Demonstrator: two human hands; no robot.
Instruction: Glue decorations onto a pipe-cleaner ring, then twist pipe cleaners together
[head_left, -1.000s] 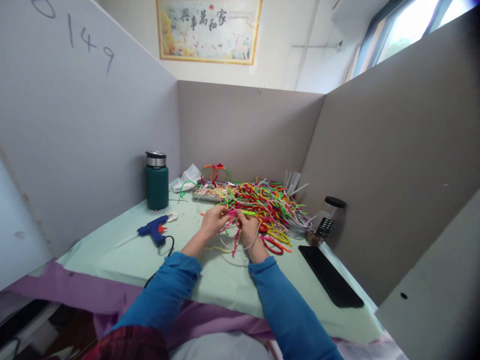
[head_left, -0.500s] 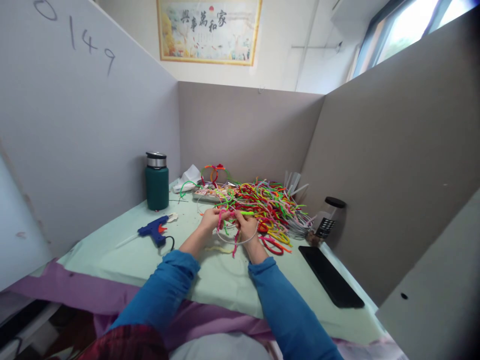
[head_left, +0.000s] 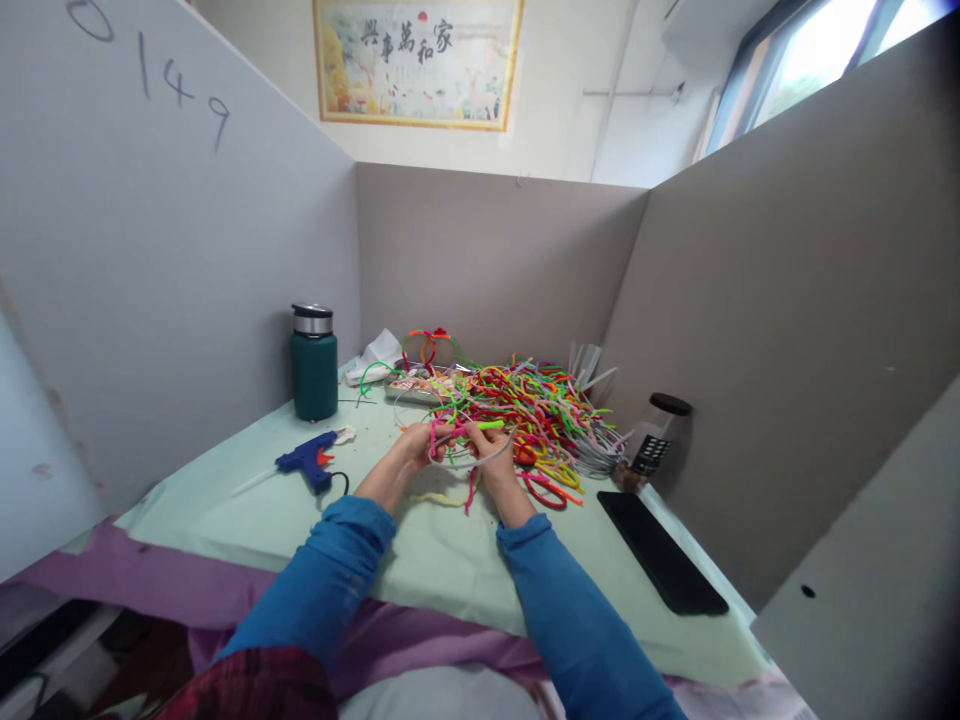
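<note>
So, just in front of the fuzzy-stem pile (head_left: 536, 395), left hand (head_left: 415, 447) and right hand (head_left: 491, 455) sit close together, both seemingly pinching a pale hoop (head_left: 461, 467) with a pink stem (head_left: 433, 437). Wrapping stage, I'd guess; next turn probably wants hoop steady, pink snug.

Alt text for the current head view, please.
A person's left hand and right hand hold pink and lime fuzzy strands at a thin pale hoop, above a light green tabletop. Beyond lies a tangled multicoloured strand pile; a blue glue gun and dark green bottle are left, a black-lidded jar right.
</note>
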